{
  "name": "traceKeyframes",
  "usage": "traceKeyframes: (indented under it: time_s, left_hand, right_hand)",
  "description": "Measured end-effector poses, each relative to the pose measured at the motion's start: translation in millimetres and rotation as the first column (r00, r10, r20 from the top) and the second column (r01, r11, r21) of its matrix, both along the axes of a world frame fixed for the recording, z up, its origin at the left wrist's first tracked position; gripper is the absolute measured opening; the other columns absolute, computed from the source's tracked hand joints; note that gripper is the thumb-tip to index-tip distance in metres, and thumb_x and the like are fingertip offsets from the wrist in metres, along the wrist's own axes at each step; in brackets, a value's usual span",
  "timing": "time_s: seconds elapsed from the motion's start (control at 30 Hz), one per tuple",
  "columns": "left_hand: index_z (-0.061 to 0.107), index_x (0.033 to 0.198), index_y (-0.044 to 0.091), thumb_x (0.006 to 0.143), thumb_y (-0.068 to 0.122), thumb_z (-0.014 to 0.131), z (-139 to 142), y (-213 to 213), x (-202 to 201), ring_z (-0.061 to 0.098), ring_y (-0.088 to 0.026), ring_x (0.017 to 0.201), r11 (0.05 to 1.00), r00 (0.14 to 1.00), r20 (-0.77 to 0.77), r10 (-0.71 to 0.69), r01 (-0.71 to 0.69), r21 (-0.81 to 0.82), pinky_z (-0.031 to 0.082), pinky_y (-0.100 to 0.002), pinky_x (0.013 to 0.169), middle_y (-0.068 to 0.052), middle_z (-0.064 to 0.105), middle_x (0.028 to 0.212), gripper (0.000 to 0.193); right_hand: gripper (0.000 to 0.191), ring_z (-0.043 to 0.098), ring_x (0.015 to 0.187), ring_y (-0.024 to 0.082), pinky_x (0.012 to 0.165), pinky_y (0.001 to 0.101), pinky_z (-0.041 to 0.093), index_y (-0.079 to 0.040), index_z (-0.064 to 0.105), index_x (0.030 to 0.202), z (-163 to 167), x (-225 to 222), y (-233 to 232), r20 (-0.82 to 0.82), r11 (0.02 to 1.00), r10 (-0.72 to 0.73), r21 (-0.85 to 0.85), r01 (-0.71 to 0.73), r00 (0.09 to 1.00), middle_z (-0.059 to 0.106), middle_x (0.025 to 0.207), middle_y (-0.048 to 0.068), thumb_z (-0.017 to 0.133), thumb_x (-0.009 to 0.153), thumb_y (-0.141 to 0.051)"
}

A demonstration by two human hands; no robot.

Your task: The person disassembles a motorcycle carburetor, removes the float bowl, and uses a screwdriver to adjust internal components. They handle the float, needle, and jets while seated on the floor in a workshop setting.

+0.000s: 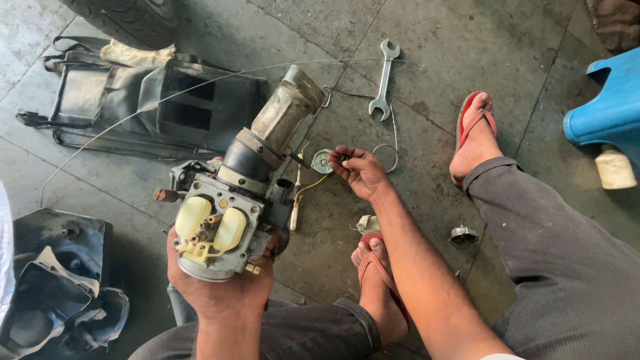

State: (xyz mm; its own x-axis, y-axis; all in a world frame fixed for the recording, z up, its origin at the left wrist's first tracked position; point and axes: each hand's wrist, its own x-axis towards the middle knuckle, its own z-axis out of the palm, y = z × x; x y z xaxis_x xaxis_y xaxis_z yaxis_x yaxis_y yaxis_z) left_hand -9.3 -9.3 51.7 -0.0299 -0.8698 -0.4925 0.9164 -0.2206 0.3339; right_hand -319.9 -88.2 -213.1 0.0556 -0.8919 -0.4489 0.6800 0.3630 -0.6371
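Note:
My left hand (220, 290) grips a greasy metal carburettor (230, 213) from below, its underside turned up so the cream plastic floats (210, 223) show. A black rubber sleeve and a grey metal tube (285, 110) stick out of its far end. My right hand (360, 172) reaches over the concrete floor and pinches a small part at its fingertips, right beside a small round metal cap (322, 161). A yellow wire (310, 188) runs from that cap toward the carburettor.
An open-ended spanner (383, 80) lies on the floor ahead, with thin wire (200, 83) looping past it. A black plastic housing (160, 103) sits at left, more black parts (57, 287) at lower left. A small metal ring (463, 234) lies between my sandalled feet; a blue stool (610, 107) stands at right.

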Motion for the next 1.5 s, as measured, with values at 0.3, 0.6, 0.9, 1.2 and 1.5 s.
traceKeyframes:
  time_s: [0.3,0.6,0.9,1.2,1.5]
  left_hand:
    - [0.065,0.125,0.015,0.097,0.047,0.038,-2,-1,8,0.063,-0.023,0.097,1.0,0.999,-0.05,-0.004,0.005,0.021,0.048,-0.042,0.069,-0.002,0.069,0.113,0.051]
    - [0.065,0.118,0.014,0.098,0.045,0.042,-4,0,12,0.064,-0.023,0.095,0.999,0.999,-0.047,0.014,-0.012,0.038,0.05,-0.041,0.069,-0.002,0.069,0.108,0.044]
    - [0.067,0.123,0.013,0.096,0.043,0.043,0,-2,15,0.064,-0.022,0.093,1.0,0.995,-0.096,-0.01,0.009,-0.004,0.049,-0.041,0.066,-0.003,0.07,0.11,0.048]
    - [0.069,0.113,0.014,0.096,0.041,0.045,-7,-5,20,0.068,-0.019,0.1,0.989,0.994,-0.091,0.053,-0.04,0.143,0.055,-0.036,0.081,0.001,0.072,0.109,0.04]
    - [0.07,0.112,0.011,0.098,0.038,0.049,-10,-6,25,0.069,-0.021,0.1,0.997,0.986,-0.153,0.071,-0.066,0.04,0.055,-0.037,0.088,-0.002,0.073,0.107,0.037]
  right_hand:
    - [0.022,0.072,0.107,0.031,0.095,0.0404,0.06,0.005,0.063,0.121,11,18,-1,0.029,0.998,0.061,-0.024,-0.06,0.998,0.071,0.117,0.022,0.051,0.104,0.0]
    - [0.045,0.066,0.124,0.034,0.109,0.045,0.055,0.01,0.058,0.129,37,33,-1,0.116,0.991,0.109,-0.087,-0.099,0.987,0.065,0.131,0.025,0.037,0.088,0.011]
    - [0.035,0.07,0.115,0.031,0.103,0.0384,0.058,0.008,0.063,0.122,29,31,0,-0.005,0.996,0.075,-0.048,-0.076,0.997,0.07,0.123,0.022,0.049,0.091,0.015]
    - [0.033,0.075,0.096,0.025,0.087,0.0376,0.066,0.008,0.067,0.11,-18,26,-29,-0.584,0.981,0.177,0.044,-0.187,0.792,0.073,0.106,0.017,0.049,0.087,0.022]
    - [0.036,0.073,0.092,0.033,0.081,0.0427,0.058,-0.009,0.077,0.107,37,64,-39,-0.978,0.836,0.102,0.183,-0.518,-0.181,0.075,0.097,0.016,0.065,0.076,0.003]
